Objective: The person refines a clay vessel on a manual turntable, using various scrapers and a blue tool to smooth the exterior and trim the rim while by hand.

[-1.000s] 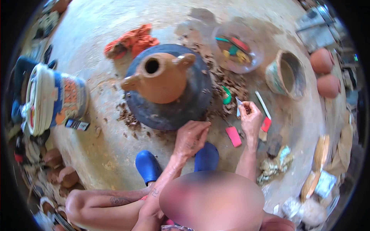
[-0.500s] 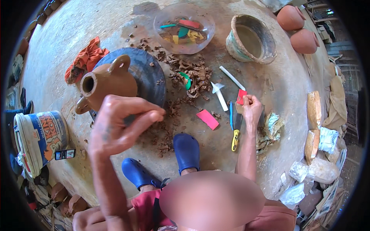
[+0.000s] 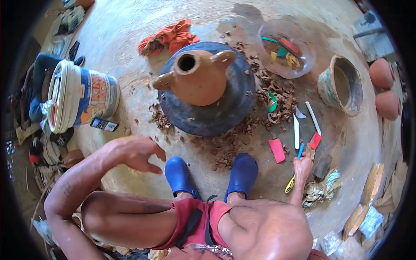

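Observation:
A brown clay pot with two handles (image 3: 203,84) stands upright on a dark round wheel (image 3: 195,123). My left hand (image 3: 141,154) hovers in front of it, to the left of my blue clogs, fingers apart and empty. Down on the floor at right, my right hand (image 3: 303,167) closes around a slim blue tool (image 3: 300,150), its tip showing beyond the fingers. Close by lie a red flat piece (image 3: 315,141), a white stick (image 3: 313,118), a white-handled blade tool (image 3: 297,132) and a pink sponge-like piece (image 3: 277,151). A yellow-handled cutter (image 3: 290,185) lies partly behind my right wrist.
Clay scraps (image 3: 279,93) litter the floor beside the wheel. Beyond are a clear bowl of coloured pieces (image 3: 310,65), a crusted water pot (image 3: 327,89) and an orange cloth (image 3: 175,37). A white bucket (image 3: 82,97) and a phone (image 3: 104,125) sit left; a crumpled rag (image 3: 320,188) lies right.
The view has swung left. My right hand has gone from the red piece to the blue tool. My left hand has drawn back from the pot, and its pinched fingers have parted.

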`<control>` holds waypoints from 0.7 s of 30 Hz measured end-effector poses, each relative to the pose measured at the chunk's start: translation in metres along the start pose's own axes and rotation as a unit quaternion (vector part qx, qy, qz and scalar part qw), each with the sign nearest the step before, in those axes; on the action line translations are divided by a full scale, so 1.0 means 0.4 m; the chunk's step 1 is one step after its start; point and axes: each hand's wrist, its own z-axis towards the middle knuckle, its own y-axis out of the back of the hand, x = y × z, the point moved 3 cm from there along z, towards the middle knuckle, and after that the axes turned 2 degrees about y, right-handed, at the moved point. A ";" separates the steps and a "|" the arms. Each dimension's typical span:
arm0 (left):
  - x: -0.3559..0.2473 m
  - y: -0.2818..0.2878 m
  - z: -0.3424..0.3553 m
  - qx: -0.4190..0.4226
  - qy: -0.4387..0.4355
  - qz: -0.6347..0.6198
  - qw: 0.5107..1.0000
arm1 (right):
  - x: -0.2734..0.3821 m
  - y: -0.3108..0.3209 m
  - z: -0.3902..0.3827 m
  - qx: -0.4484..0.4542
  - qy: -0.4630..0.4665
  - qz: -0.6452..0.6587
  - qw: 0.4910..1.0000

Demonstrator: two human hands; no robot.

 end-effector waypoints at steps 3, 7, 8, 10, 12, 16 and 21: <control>0.085 -0.036 -0.058 -0.073 0.067 -0.072 0.992 | -0.007 0.022 0.009 0.003 0.067 -0.057 0.996; 0.220 -0.144 0.020 -0.253 0.132 -0.343 0.895 | 0.124 0.106 0.000 0.032 0.045 0.154 0.987; 0.247 -0.169 0.074 -0.294 0.127 -0.413 0.852 | 0.181 0.135 -0.009 0.067 0.046 0.272 0.959; 0.260 -0.193 0.187 -0.330 0.116 -0.483 0.803 | 0.330 0.190 -0.042 0.076 0.129 0.313 0.938; 0.246 -0.197 0.285 -0.409 0.067 -0.671 0.615 | 0.491 0.233 -0.093 0.124 0.276 0.397 0.867; 0.287 -0.245 0.369 -0.446 0.037 -0.708 0.546 | 0.712 0.234 -0.207 0.267 0.432 0.454 0.732; 0.214 -0.255 0.360 -0.401 0.046 -0.738 0.540 | 0.857 0.190 -0.311 0.192 0.582 0.303 0.730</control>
